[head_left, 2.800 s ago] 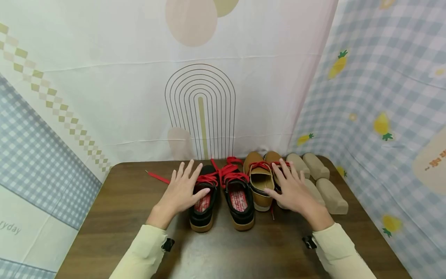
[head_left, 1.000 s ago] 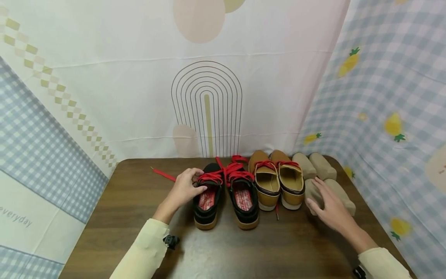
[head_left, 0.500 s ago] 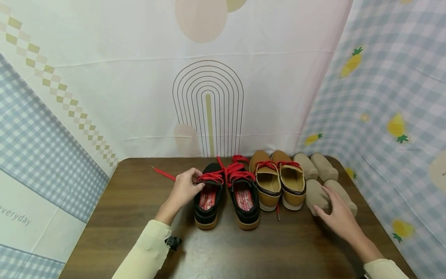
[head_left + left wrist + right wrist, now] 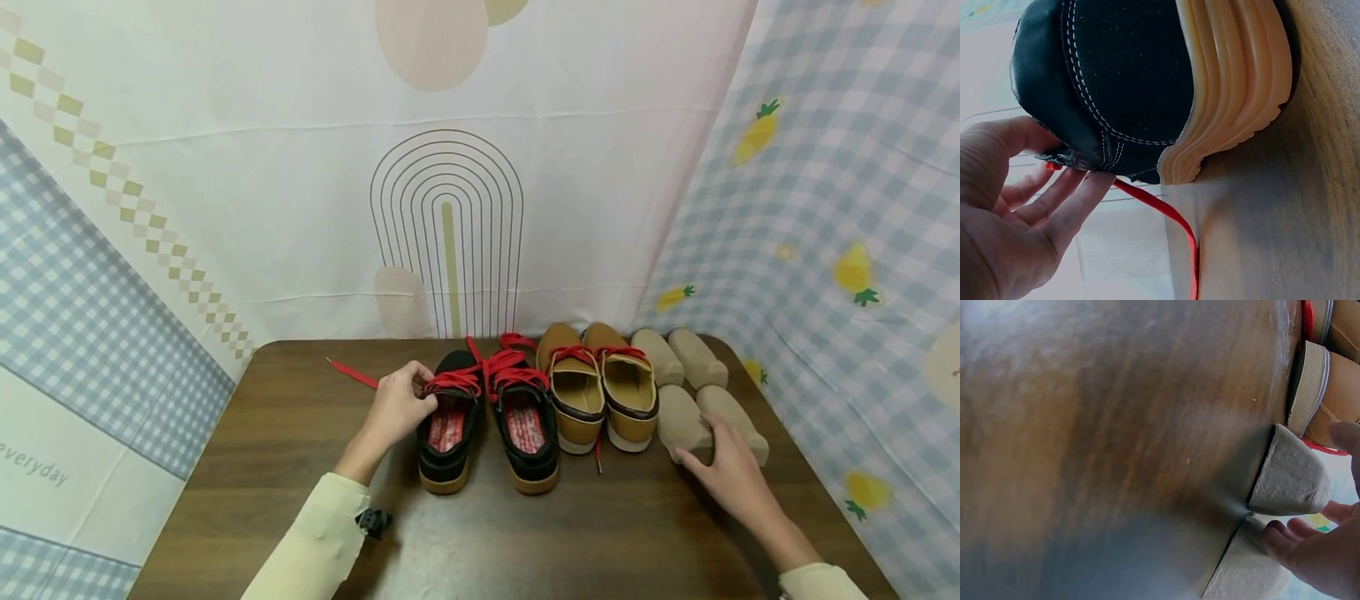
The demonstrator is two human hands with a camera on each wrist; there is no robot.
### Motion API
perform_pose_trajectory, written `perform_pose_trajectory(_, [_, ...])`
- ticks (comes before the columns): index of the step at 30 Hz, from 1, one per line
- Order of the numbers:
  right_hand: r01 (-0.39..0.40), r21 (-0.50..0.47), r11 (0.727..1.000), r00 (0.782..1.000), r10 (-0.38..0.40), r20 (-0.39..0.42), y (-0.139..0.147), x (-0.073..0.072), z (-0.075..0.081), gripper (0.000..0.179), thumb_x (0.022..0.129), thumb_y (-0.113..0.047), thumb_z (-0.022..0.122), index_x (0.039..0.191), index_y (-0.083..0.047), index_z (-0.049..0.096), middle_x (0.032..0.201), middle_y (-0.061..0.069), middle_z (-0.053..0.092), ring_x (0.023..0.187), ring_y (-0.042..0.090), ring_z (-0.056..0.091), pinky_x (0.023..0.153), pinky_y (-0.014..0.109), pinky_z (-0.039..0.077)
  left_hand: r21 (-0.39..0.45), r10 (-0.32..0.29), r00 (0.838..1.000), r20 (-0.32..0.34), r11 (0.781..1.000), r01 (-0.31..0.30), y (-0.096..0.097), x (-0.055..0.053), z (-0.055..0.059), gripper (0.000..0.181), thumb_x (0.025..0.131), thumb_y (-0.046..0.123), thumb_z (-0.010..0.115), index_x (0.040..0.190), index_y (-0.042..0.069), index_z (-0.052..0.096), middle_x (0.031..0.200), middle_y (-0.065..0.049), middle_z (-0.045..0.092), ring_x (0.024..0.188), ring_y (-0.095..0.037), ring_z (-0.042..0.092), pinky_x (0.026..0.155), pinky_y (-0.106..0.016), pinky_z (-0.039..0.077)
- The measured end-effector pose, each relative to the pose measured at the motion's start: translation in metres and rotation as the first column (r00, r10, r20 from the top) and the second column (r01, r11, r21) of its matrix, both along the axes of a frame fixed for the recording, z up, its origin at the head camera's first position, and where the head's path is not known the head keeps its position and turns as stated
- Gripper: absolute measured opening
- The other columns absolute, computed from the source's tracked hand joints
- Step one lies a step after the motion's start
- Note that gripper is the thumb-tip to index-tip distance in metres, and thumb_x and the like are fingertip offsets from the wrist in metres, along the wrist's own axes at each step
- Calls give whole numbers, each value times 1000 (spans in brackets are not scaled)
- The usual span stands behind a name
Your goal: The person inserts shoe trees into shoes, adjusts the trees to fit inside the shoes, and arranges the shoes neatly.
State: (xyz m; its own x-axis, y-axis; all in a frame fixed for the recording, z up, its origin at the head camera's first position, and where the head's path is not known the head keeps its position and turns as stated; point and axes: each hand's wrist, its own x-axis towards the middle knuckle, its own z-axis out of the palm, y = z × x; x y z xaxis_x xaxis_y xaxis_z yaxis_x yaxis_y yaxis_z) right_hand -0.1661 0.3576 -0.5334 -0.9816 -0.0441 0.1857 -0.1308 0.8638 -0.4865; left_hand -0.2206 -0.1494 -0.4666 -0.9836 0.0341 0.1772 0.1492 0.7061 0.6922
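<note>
On the left, the left hand [image 4: 396, 407] pinches the left black shoe [image 4: 442, 468] at its left side, well in from the table's [image 4: 480, 546] left edge, with room leftward past a red lace [image 4: 351, 373] and toward the near side. On the right, the right hand [image 4: 733, 471] curves about the near-left block [image 4: 678, 417], whether gripping I cannot tell, between the tan shoes [image 4: 632, 429] and the right edge, the near-right block [image 4: 733, 417] leaving scant space
</note>
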Motion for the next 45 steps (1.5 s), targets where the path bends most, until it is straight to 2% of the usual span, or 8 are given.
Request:
perform_pose_trajectory(6, [34, 5, 999, 998, -35, 53, 0, 0, -1, 87, 95, -30, 77, 147, 21, 31, 141, 46, 37, 126, 63, 38, 98, 73, 37, 34, 14, 1000, 2, 999, -14, -1, 1, 0, 17, 79, 6, 77, 93, 10, 69, 85, -6, 74, 78, -17, 69, 69, -33, 55])
perform_pose_trajectory(12, [86, -4, 996, 983, -84, 162, 0, -2, 0, 91, 98, -38, 70, 147, 24, 26, 141, 51, 30, 126, 65, 35, 99, 74, 37, 100, 26, 1000, 3, 995, -26, -2, 2, -2, 13, 82, 8, 79, 90, 12, 70, 87, -6, 75, 77, -16, 71, 67, -32, 56])
perform_pose_trajectory(15, [103, -15, 995, 977, -99, 190, 1, -3, 0, 88, 100, -38, 67, 147, 24, 25, 141, 52, 28, 126, 65, 34, 99, 74, 37, 136, 33, 999, -8, 990, -32, -2, 2, -5, 12, 83, 8, 80, 89, 12, 71, 89, -6, 76, 78, -19, 72, 66, -30, 56])
perform_pose_trajectory(21, [106, -25, 994, 980, -101, 169, 0, -3, -3, 78, 100, -30, 67, 143, 24, 29, 137, 50, 33, 121, 65, 38, 95, 72, 39, 201, 38, 999, -10, 979, -35, -4, 2, -11, 10, 86, 9, 82, 90, 11, 73, 91, -8, 77, 83, -24, 74, 69, -31, 57])
perform_pose_trajectory(25, [103, -9, 995, 982, -100, 159, 1, -4, -3, 75, 100, -30, 68, 140, 23, 32, 135, 50, 37, 120, 65, 40, 94, 72, 40, 215, 26, 1000, -3, 976, -25, -7, 0, -13, 9, 86, 10, 81, 90, 11, 73, 90, -7, 77, 83, -22, 74, 68, -29, 56])
perform_pose_trajectory(40, [127, -9, 992, 988, -126, 94, -3, -1, -2, 68, 95, -21, 74, 135, 22, 39, 131, 48, 43, 115, 63, 43, 88, 70, 42, 231, 29, 999, 21, 973, -33, -7, 0, -15, 11, 83, 5, 81, 90, 10, 74, 86, -6, 76, 79, -16, 73, 67, -26, 56])
perform_pose_trajectory(45, [115, 1, 993, 988, -114, 106, -2, -3, -2, 69, 95, -22, 75, 134, 22, 40, 130, 49, 44, 116, 64, 44, 90, 70, 42, 216, 27, 999, 45, 976, -36, -8, 0, -15, 12, 81, 3, 77, 91, 9, 72, 87, -7, 75, 81, -19, 73, 69, -29, 58])
